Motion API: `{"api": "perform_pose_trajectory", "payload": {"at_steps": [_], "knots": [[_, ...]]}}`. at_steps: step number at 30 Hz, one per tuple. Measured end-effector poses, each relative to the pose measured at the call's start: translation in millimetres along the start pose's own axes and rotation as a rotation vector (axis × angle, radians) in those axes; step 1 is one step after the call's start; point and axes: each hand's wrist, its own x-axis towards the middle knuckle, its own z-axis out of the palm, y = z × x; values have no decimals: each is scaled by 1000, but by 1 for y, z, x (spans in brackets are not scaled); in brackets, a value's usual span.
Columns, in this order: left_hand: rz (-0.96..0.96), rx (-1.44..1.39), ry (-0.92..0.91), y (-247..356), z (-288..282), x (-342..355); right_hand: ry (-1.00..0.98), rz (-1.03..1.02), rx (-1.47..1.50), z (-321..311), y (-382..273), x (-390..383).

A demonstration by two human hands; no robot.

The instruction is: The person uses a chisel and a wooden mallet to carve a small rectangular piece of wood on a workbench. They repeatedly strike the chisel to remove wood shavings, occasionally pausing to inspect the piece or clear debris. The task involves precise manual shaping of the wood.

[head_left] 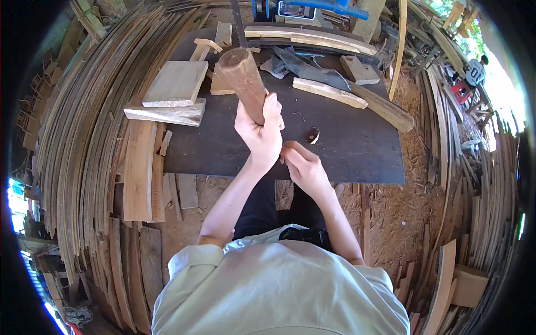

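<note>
Left hand point(262, 131) is clamping a round brown wooden cylinder point(245, 84).
Right hand point(305, 169) is curling nearby; its hold I cannot tell.

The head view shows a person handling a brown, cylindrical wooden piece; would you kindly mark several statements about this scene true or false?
1. The left hand grips the brown, cylindrical wooden piece. True.
2. The right hand grips its upper end. False: the right hand is lower in the picture than the left.
3. The flat tabletop is white. False: the flat tabletop is dark.
4. Long, thin, brown wooden strips lie left of the tabletop. True.
5. The pale, squarish wooden board is at the picture's right edge. False: the pale, squarish wooden board is left of the wooden piece.
</note>
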Motion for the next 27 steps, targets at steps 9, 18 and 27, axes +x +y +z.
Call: {"api": "perform_pose_trajectory", "payload": {"at_steps": [9, 18, 27], "knots": [[115, 57, -47, -3, 8, -2, 62, -15, -23, -1, 2, 0], [108, -83, -59, 25, 16, 6, 129, -24, -125, -10, -8, 9], [111, -118, 62, 6, 5, 4, 162, 143, 37, -9, 14, -1]]}}
